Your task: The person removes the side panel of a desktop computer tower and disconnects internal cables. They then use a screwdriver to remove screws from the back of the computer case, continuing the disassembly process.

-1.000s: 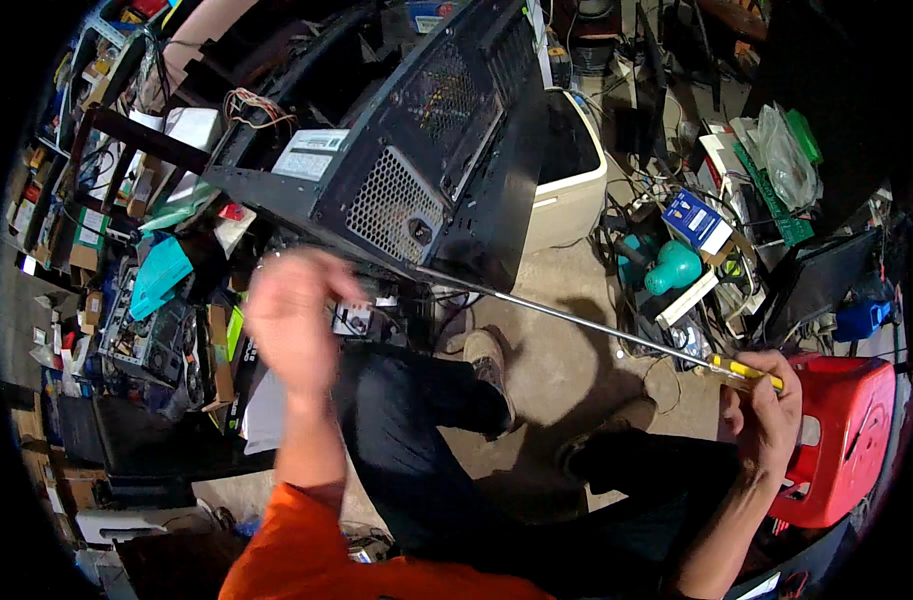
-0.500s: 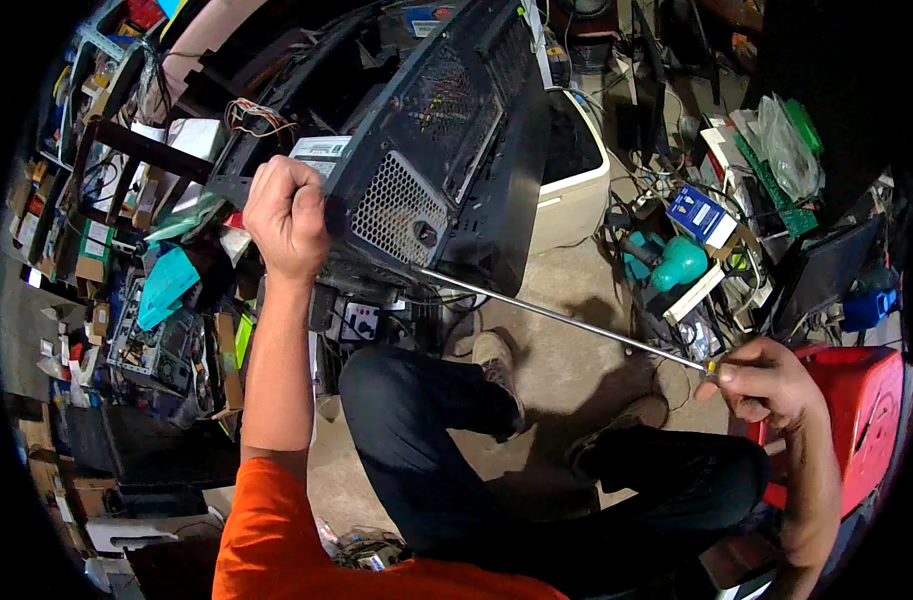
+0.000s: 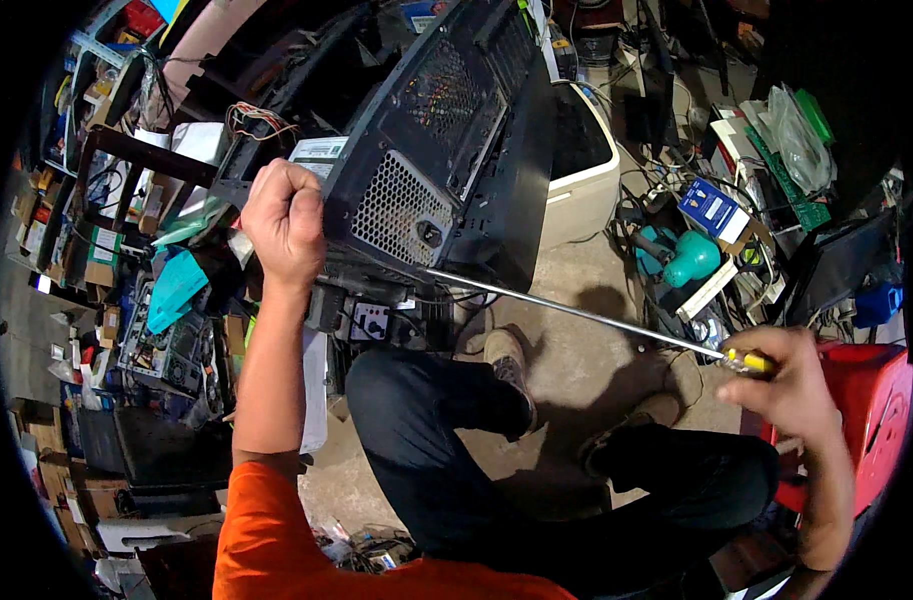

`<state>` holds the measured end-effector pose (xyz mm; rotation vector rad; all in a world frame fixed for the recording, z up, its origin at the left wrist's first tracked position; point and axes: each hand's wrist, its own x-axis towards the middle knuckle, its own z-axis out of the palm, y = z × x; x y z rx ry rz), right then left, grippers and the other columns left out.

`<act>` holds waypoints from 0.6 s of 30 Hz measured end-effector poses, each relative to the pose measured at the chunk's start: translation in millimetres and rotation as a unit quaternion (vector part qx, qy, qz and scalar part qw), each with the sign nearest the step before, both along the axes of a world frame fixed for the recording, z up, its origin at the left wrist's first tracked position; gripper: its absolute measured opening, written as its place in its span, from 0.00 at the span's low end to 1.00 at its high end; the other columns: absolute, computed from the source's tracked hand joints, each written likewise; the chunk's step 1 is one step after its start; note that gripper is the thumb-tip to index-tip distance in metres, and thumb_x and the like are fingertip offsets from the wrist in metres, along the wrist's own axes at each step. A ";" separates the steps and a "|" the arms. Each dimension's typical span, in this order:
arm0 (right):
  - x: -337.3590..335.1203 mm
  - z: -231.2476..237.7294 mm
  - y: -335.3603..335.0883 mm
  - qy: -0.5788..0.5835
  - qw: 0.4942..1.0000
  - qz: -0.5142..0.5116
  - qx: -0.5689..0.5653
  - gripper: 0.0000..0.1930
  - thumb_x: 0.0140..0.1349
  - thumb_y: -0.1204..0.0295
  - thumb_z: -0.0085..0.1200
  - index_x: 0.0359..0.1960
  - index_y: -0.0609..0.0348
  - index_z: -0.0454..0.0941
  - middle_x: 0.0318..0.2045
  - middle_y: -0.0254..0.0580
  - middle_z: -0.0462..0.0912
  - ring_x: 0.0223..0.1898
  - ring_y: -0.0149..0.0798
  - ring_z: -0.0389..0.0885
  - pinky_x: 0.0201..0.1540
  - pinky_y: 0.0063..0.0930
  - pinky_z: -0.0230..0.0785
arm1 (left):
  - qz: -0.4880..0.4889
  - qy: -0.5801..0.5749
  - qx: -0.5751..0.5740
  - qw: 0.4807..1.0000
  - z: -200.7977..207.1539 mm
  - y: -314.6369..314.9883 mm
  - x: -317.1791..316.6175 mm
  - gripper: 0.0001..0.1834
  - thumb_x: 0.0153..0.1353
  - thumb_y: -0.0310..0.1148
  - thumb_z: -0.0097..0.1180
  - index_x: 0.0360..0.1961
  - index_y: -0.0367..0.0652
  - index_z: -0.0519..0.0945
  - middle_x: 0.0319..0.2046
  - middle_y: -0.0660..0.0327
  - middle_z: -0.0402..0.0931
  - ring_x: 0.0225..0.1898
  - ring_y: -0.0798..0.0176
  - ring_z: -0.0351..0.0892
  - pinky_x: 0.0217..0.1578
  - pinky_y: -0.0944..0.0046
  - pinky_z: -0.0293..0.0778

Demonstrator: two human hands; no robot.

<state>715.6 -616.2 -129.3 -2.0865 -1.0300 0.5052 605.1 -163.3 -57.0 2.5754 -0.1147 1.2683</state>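
Steel and yellow, the long screwdriver [image 3: 602,320] slanted across the space above the floor [image 3: 566,360], its tip at the lower edge of a black computer case [image 3: 431,160], just below the honeycomb grille [image 3: 391,205]. The right hand [image 3: 791,388], slightly blurred, had its fingers bent around the yellow handle. The left hand [image 3: 284,215] was balled tight on the case's near left corner, beside a white label [image 3: 318,150]. The case stood tilted in front of the person's bent, dark-trousered legs [image 3: 406,420]. Behind it on the right was a cream-coloured housing [image 3: 584,200]; farther right lay a rounded teal tool [image 3: 693,257] and a blue box [image 3: 713,208], with a red plastic stool [image 3: 876,410] near the right hand.
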 end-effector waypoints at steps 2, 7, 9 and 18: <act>11.0 26.8 14.0 0.462 0.878 -0.077 -0.095 0.16 0.53 0.61 0.63 0.33 0.64 0.79 0.20 0.28 0.75 0.23 0.22 0.70 0.23 0.20 0.59 | 0.007 -0.003 0.007 1.000 -0.4 5.8 -6.2 0.17 0.54 0.40 0.50 0.17 0.37 0.66 0.17 0.60 0.64 0.23 0.62 0.63 0.27 0.65 0.60; 1.0 21.7 15.6 -0.019 0.998 0.018 -0.064 0.15 0.52 0.64 0.64 0.37 0.61 0.79 0.17 0.31 0.73 0.21 0.24 0.68 0.22 0.23 0.58 | 0.011 -0.012 0.016 1.000 0.1 3.5 -5.6 0.18 0.55 0.40 0.51 0.17 0.37 0.67 0.17 0.60 0.65 0.23 0.60 0.64 0.27 0.65 0.60; -6.2 33.9 19.7 -0.453 0.888 0.042 -0.062 0.17 0.50 0.64 0.65 0.39 0.61 0.79 0.18 0.34 0.74 0.21 0.25 0.68 0.23 0.25 0.58 | 0.016 -0.013 0.019 1.000 -0.5 5.9 -8.5 0.18 0.56 0.41 0.51 0.18 0.37 0.69 0.19 0.59 0.67 0.24 0.60 0.65 0.28 0.65 0.62; 2.2 28.6 19.7 0.349 0.933 -0.019 -0.082 0.17 0.58 0.61 0.58 0.31 0.67 0.78 0.15 0.37 0.75 0.21 0.30 0.73 0.25 0.25 0.64 | 0.027 -0.162 -0.034 0.986 -31.6 -37.3 -37.9 0.29 0.60 0.55 0.44 0.34 0.33 0.75 0.37 0.52 0.73 0.41 0.55 0.70 0.47 0.57 0.64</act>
